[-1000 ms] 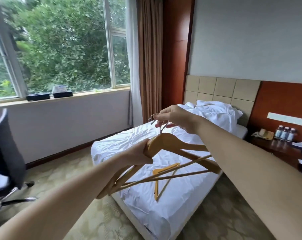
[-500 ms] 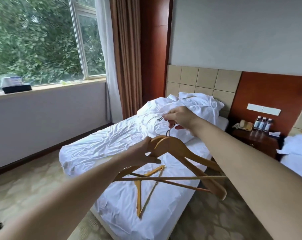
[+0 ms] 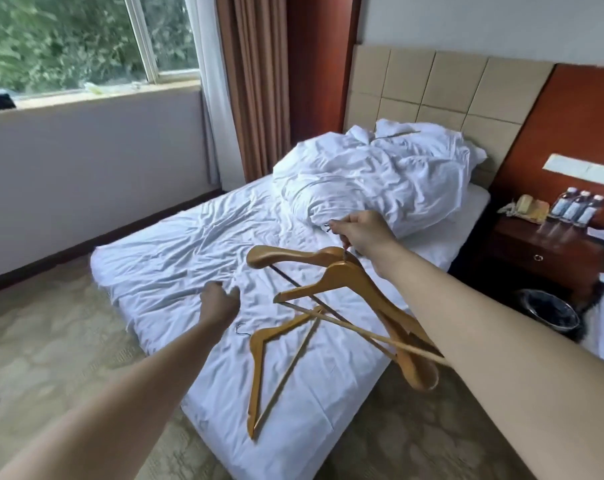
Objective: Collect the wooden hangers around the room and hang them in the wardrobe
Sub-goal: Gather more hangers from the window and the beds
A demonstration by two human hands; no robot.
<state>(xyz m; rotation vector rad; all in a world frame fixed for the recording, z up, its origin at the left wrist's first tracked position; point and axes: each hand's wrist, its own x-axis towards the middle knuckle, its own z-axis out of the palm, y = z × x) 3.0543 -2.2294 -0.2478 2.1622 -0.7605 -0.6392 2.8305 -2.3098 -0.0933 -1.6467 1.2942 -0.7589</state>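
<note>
My right hand [image 3: 359, 232] pinches the metal hooks of two wooden hangers [image 3: 359, 282], which dangle tilted over the bed. A third wooden hanger [image 3: 259, 362] lies flat on the white sheet near the bed's foot, its hook pointing left. My left hand [image 3: 219, 301] hovers over the sheet just left of that hanger's hook, fingers loosely curled and holding nothing. A thin wooden bar [image 3: 397, 134] pokes out of the crumpled duvet by the headboard. The wardrobe is out of sight.
The bed [image 3: 162, 258] fills the middle, with a bunched white duvet [image 3: 373, 174] at its head. A nightstand [image 3: 550, 251] with a phone and three water bottles stands right, a waste bin [image 3: 550, 311] beside it. Carpet lies around the bed's foot.
My left hand has let go of the held hangers and dropped toward the hanger on the bed. The two hangers now hang from my right hand alone. The view has swung right and down.
</note>
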